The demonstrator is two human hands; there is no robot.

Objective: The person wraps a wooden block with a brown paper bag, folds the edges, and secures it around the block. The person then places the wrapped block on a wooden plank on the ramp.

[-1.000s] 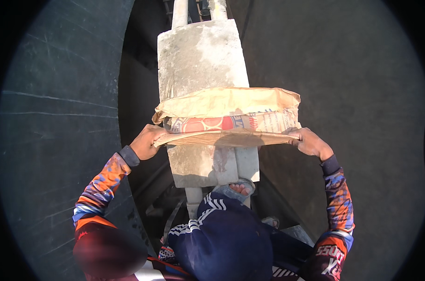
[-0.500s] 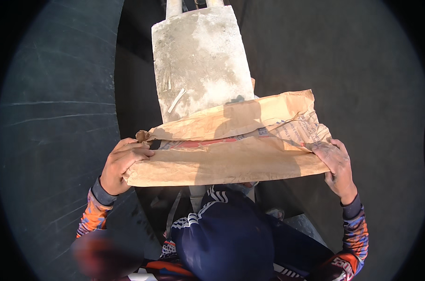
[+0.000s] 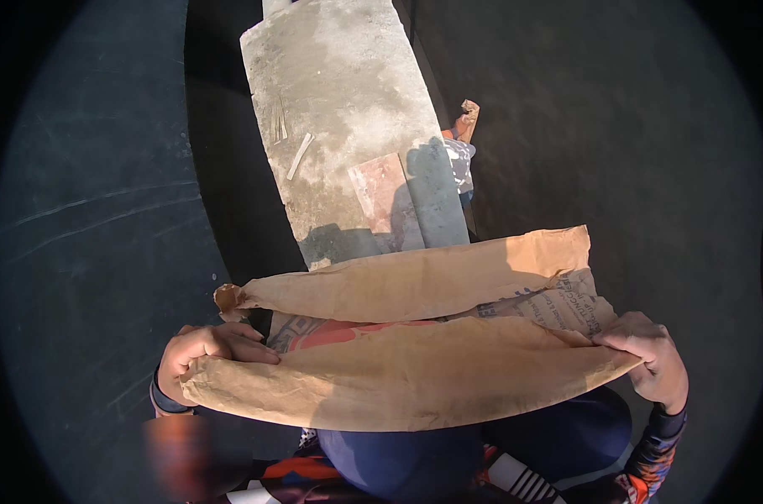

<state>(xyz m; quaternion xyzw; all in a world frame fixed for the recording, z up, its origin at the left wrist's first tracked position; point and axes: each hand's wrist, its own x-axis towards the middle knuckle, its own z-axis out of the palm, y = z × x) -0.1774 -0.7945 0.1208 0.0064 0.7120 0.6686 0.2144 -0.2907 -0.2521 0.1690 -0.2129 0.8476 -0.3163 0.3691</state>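
A brown paper sack (image 3: 432, 382) with dark and red print is stretched sideways over my lap. Its near edge and far edge are folded over, and the printed side shows in the gap between them. My left hand (image 3: 213, 349) grips the near fold at its left end, thumb and fingers closed on the paper. At the right end of that same fold, my right hand (image 3: 648, 357) is closed on the paper too. Some fingertips of both hands are hidden by the sack.
Beyond the sack lies a long pale slab (image 3: 339, 92) with thin strips (image 3: 300, 156) and a pinkish rectangular patch (image 3: 381, 189) on it. Beside its right edge are a patterned grey-and-white thing (image 3: 460, 160) and a brown paper-like piece (image 3: 470, 113). A dark curved surface (image 3: 96, 210) is at left.
Both hands and the sack have come lower in the view, toward my body. The gap between the folds looks wider. More of the slab shows, with the pinkish patch now in sight.
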